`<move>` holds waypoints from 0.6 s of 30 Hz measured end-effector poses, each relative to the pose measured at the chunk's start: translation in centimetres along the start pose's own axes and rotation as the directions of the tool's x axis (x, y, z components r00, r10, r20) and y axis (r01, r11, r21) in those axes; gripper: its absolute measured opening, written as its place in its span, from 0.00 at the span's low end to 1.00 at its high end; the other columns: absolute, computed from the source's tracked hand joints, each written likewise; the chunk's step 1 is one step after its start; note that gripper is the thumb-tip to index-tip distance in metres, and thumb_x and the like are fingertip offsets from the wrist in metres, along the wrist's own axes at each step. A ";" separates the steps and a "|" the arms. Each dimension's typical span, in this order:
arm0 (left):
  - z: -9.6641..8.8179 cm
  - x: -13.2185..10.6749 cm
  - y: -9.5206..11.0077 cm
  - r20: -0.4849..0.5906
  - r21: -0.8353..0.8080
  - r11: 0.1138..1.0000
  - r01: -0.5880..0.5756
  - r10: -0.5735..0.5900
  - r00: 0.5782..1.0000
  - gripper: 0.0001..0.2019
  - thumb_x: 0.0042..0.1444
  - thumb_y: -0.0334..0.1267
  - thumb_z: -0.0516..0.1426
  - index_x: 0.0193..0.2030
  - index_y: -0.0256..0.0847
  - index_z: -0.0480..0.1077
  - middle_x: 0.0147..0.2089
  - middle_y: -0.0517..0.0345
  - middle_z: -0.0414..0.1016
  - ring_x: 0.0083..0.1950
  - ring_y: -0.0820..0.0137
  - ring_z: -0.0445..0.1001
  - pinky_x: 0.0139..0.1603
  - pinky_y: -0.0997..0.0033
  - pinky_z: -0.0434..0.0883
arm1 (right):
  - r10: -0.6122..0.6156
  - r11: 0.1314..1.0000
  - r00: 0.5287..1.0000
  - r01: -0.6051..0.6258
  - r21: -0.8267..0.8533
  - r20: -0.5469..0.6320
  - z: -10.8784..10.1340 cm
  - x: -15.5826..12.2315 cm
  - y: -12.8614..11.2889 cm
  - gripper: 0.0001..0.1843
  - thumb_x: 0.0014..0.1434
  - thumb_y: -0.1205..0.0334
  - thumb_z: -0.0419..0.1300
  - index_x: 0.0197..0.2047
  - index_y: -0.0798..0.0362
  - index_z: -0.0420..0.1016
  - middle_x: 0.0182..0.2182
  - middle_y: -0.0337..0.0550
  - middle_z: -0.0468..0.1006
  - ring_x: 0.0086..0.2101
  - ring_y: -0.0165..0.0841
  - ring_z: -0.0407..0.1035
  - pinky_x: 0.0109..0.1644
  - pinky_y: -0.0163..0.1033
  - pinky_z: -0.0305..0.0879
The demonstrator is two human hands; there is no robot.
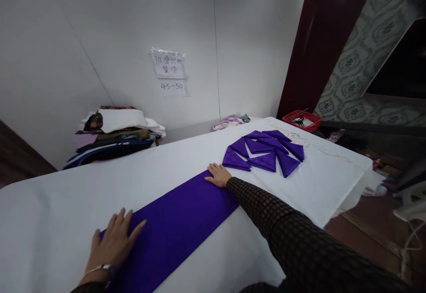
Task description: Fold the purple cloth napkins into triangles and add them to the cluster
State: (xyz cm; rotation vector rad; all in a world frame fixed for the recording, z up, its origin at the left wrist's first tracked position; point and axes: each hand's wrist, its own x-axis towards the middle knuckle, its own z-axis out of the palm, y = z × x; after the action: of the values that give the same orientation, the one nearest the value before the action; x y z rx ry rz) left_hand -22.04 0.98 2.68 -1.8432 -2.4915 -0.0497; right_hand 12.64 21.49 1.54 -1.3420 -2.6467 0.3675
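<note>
Our left hand [112, 245], right hand [219, 176]: spread flat, gripping nothing | long purple fabric strip [176, 224]: probably light, soft, slippery | we'd pinch corners

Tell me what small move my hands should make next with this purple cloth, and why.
Perhaps use your right hand to fold the far end of the purple cloth inward, while your left hand steadies the near end: the cloth lies as a long flat strip, whereas the purple pieces beyond it are folded to points.
</note>
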 end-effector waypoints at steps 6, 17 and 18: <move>2.5 0.3 0.1 0.068 0.045 0.996 0.082 -0.085 0.994 0.31 0.58 0.48 0.39 0.66 0.38 0.54 0.70 0.44 0.48 0.70 0.54 0.45 0.63 0.43 0.48 | -0.007 1.000 1.000 0.007 -0.005 0.006 -0.1 -0.1 0.1 0.39 0.63 0.39 0.40 0.67 0.59 0.49 0.67 0.52 0.46 0.65 0.42 0.37 0.66 0.49 0.34; 1.7 0.0 0.7 0.067 0.029 0.994 0.106 -0.108 0.992 0.32 0.59 0.51 0.38 0.67 0.36 0.51 0.70 0.44 0.46 0.70 0.55 0.44 0.64 0.44 0.47 | -0.291 0.955 0.954 0.294 0.044 -0.065 2.1 0.8 -11.8 0.41 0.61 0.36 0.41 0.65 0.60 0.54 0.65 0.56 0.51 0.65 0.44 0.40 0.65 0.54 0.37; 1.6 -0.1 0.7 0.081 0.034 0.994 0.106 -0.108 0.991 0.32 0.59 0.50 0.38 0.67 0.36 0.51 0.70 0.44 0.46 0.70 0.55 0.43 0.64 0.44 0.47 | -0.369 0.926 0.928 0.372 0.059 -0.057 3.0 0.8 -13.6 0.41 0.60 0.36 0.42 0.64 0.59 0.54 0.65 0.55 0.51 0.64 0.43 0.41 0.65 0.54 0.38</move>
State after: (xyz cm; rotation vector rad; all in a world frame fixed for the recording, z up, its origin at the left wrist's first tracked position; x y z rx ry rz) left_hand -21.42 1.19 1.09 -1.7342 -2.6296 0.0610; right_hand 0.94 13.89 2.55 -0.7908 -2.7404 0.3657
